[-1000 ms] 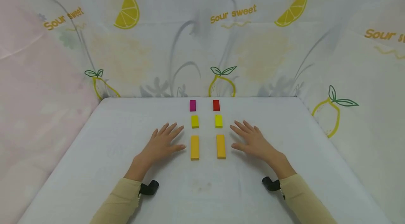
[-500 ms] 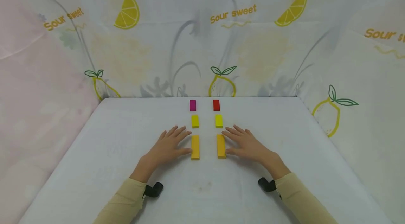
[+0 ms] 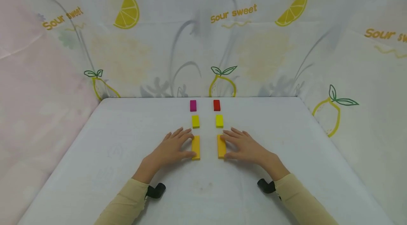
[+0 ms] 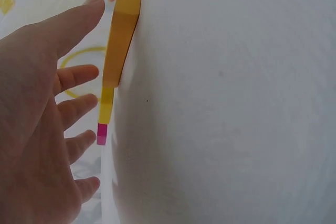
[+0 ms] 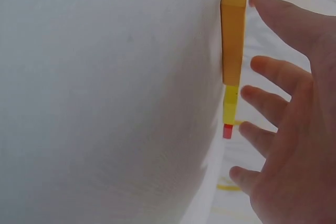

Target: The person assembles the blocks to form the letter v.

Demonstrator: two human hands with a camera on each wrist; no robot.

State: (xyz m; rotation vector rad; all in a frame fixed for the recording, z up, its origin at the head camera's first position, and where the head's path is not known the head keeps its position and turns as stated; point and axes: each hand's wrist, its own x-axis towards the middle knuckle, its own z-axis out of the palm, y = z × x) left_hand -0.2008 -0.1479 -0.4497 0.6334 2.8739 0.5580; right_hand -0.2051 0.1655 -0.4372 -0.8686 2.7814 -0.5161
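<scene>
Two long orange blocks lie side by side near the middle of the table. My left hand [image 3: 172, 149] hovers at the left orange block [image 3: 196, 147], its thumb and index fingertips overlapping the block's ends in the head view. In the left wrist view a small gap separates the thumb [image 4: 79, 22] from that block [image 4: 122, 40]. My right hand [image 3: 246, 146] is posed likewise over the right orange block [image 3: 221, 146], fingers spread. The right wrist view has its thumb [image 5: 286, 17] beside the block [image 5: 233, 38], apart from it. Neither hand grips anything.
Behind the orange blocks lie two shorter yellow blocks, left [image 3: 195, 121] and right [image 3: 219, 121]. Farther back are a magenta block [image 3: 193, 105] and a red block [image 3: 217, 105]. The white table [image 3: 121, 126] ends at a lemon-printed cloth [image 3: 178, 48].
Both hands have moved inward from the sides, bringing their thumbs and fingertips over the orange blocks' edges. None of the blocks has visibly moved.
</scene>
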